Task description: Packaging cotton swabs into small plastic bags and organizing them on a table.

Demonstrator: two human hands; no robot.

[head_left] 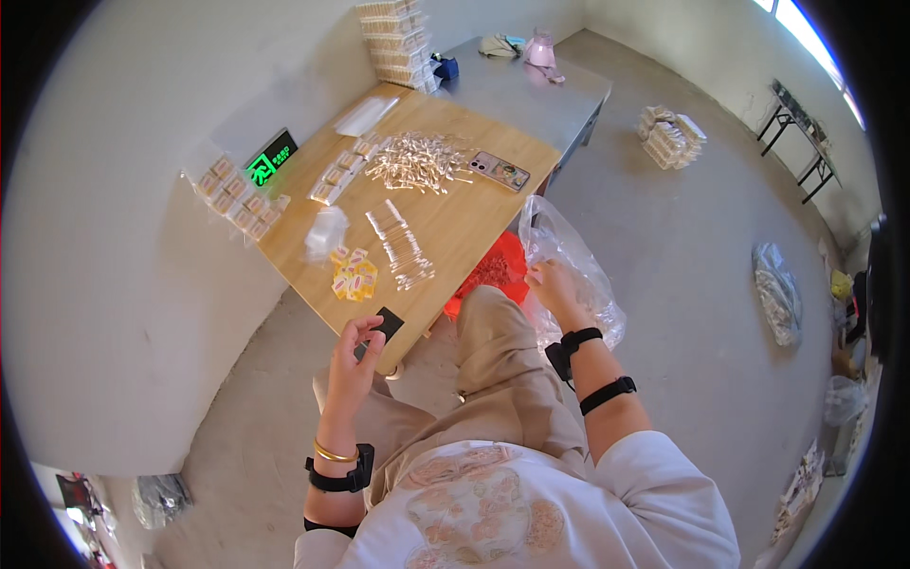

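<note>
My left hand (353, 368) is over the near corner of the wooden table (455, 275), its fingers loosely curved and apart beside a flat black square (390, 324). I see nothing held in it. To the right of my knee, my right hand (557, 290) has its fingers closed at the clear plastic bag (602, 313); what they grip is too small to make out. A red bag (498, 268) with small reddish pieces lies beside it. On the table are a cotton swab heap (417, 161), a swab row (402, 247) and yellow printed cards (354, 275).
Clear pouches (327, 233), filled packs (338, 173), a phone (500, 171) and a lit green clock-like display (271, 157) are on the table. Stacked packs (220, 197) stand at its left edge, taller ones (395, 45) at the back. A grey table (531, 90) adjoins.
</note>
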